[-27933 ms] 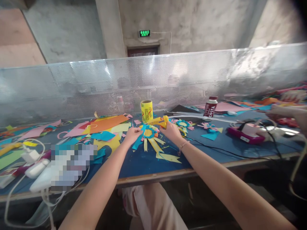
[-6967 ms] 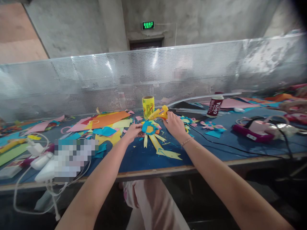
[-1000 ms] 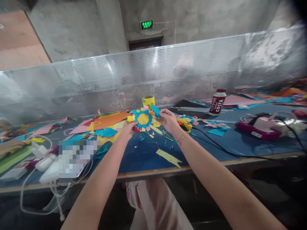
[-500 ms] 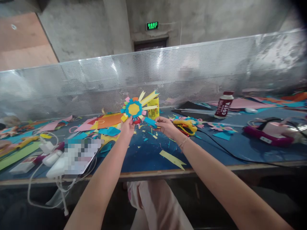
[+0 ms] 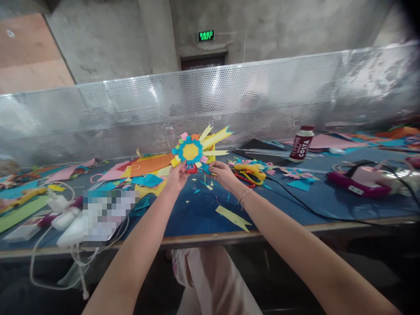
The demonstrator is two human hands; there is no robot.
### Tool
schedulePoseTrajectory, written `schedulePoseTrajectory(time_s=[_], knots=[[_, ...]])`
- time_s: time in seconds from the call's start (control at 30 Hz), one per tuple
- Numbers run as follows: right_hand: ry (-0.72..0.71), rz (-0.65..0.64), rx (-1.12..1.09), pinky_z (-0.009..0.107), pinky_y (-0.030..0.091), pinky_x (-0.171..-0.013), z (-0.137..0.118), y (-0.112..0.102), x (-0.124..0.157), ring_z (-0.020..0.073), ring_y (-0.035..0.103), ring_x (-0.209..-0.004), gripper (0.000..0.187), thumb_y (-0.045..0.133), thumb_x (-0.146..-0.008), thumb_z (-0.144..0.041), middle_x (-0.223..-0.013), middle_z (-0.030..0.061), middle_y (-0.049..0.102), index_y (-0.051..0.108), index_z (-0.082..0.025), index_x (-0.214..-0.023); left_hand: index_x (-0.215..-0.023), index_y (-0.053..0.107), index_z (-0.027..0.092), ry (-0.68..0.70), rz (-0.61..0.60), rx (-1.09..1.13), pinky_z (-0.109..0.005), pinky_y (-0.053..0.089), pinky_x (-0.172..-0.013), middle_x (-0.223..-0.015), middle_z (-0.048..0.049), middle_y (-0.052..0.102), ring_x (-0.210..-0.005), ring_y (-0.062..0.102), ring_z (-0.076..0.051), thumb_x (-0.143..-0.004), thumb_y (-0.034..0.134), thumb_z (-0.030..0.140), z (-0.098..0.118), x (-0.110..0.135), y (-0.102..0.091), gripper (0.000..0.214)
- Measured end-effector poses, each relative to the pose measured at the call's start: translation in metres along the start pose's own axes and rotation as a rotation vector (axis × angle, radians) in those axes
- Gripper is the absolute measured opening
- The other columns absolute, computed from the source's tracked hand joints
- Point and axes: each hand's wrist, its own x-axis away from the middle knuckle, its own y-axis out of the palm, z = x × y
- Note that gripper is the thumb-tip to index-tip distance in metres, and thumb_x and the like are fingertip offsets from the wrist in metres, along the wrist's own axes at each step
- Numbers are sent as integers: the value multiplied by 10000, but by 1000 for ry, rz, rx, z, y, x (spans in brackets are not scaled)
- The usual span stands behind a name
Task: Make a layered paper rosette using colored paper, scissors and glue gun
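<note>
My left hand pinches the lower left edge of a paper rosette, held up above the table. The rosette has a yellow centre, a blue ring, small coloured tabs round the rim and pale yellow notched strips pointing right. In my right hand a blue paper strip is pinched, close to the rosette's lower right edge; whether the two touch I cannot tell. Behind the rosette a yellow packet is partly hidden. A loose pale yellow notched strip lies near the table's front edge.
Yellow-handled glue gun with a black cable lies right of my right hand. Farther right are a maroon bottle and a purple power strip. White chargers and cables sit at left. Paper sheets and scraps cover much of the table.
The rosette has moved right, nearer my right hand. The blue strip has turned and come closer to the rosette's lower edge. The camera view has shifted slightly.
</note>
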Motion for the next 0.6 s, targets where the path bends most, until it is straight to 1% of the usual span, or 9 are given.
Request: schedulePoseTrajectory(time_s=[0.13,0.23,0.33,0.43,0.6], knots=[[-40,-6,-67,317,507,-740,2,0,-1,101,547,-699,267,794,-489,-265,-777,-19,582,559,-184,-585,-618,444,180,-10,-51,34,-192,425,-528,-447,90,385,-426,415,-47,-677,682,94,-2,3,2,260],[-55,-30,-130,298,487,-735,3,-1,-3,98,549,-713,260,802,-469,-244,-798,-19,589,561,-178,-540,-605,443,170,-12,-71,71,-184,405,-507,-444,91,385,-423,398,-42,-672,686,71,-2,5,3,271],[-61,-50,-151,286,464,-710,5,-2,-4,97,540,-695,238,796,-480,-226,-744,-26,578,568,-182,-534,-592,447,165,-23,-78,89,-186,401,-507,-439,88,389,-428,402,-44,-679,680,62,-2,7,5,269],[-71,-60,-156,263,428,-653,6,-2,-5,82,511,-643,218,781,-495,-204,-699,-35,568,567,-186,-533,-598,461,163,-27,-81,102,-181,391,-503,-438,85,397,-430,402,-45,-680,674,51,-2,8,7,254],[-68,-80,-148,232,350,-555,5,-1,-4,65,443,-549,182,760,-512,-187,-552,-61,501,583,-192,-552,-605,474,160,-14,-85,111,-175,386,-513,-448,86,410,-440,400,-40,-649,699,51,-5,8,8,253]])
